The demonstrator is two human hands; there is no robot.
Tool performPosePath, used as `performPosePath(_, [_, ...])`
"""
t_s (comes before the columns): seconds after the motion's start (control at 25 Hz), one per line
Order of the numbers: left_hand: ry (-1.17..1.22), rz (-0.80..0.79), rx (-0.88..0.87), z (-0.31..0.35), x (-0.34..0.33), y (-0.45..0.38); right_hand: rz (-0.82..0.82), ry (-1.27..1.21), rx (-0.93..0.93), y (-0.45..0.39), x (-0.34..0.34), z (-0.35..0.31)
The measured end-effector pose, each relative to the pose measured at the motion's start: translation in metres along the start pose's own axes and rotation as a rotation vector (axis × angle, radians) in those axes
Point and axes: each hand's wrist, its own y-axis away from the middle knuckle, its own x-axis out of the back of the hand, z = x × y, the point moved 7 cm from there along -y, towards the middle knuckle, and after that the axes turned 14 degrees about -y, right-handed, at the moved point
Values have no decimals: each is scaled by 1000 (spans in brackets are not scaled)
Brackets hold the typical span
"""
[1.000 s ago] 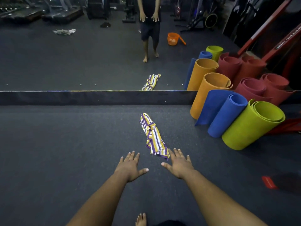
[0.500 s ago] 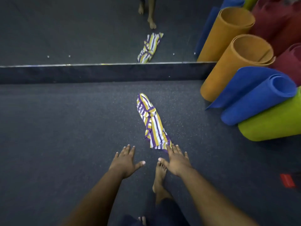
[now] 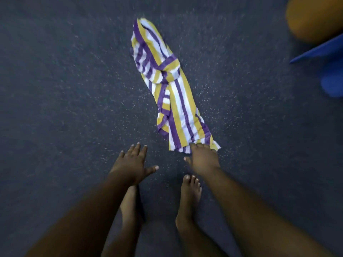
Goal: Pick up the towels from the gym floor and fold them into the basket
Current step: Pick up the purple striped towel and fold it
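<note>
At towel (image 3: 168,86) end, right hand (image 3: 203,158) fingers hidden

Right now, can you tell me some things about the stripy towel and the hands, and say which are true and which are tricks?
1. The striped towel lies crumpled on the dark floor. True.
2. The right hand reaches the towel's near end. True; its fingers are at the edge there.
3. The left hand is holding the towel. False; it is spread open beside it, apart from the cloth.
4. The towel is red and green. False; it is purple, yellow and white.
5. The person wears shoes. False; the feet are bare.
</note>
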Motion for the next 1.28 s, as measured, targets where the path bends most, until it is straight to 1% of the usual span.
performPosePath(0.12, [-37,-30,-15,-6,-41,-83,49,133,2,-75,-50,17])
performPosePath(0.24, [-65,-44,-41,-7,-67,-135,89,297,20,-123,-77,26])
performPosePath(0.4, [-57,-40,-49,-12,-72,-151,50,378,53,-141,-87,28])
performPosePath(0.52, [-58,-57,-39,-18,-53,-119,72,228,10,-110,-65,22])
performPosePath(0.64, [-53,-53,-45,-14,-14,-60,88,53,-45,-53,-23,8])
performPosePath(0.76, [-75,-15,-56,-7,60,28,44,-61,-79,30,47,-22])
performPosePath(0.92, [-142,39,-92,1,164,191,110,-201,-96,187,170,-76])
performPosePath(1.04, [-167,166,-139,16,228,302,228,-307,-149,306,241,-91])
performPosePath(1.16, [-276,242,-249,39,266,391,328,-427,-236,415,266,-95])
performPosePath(1.28, [-480,268,-400,66,284,442,419,-494,-364,495,264,-93])
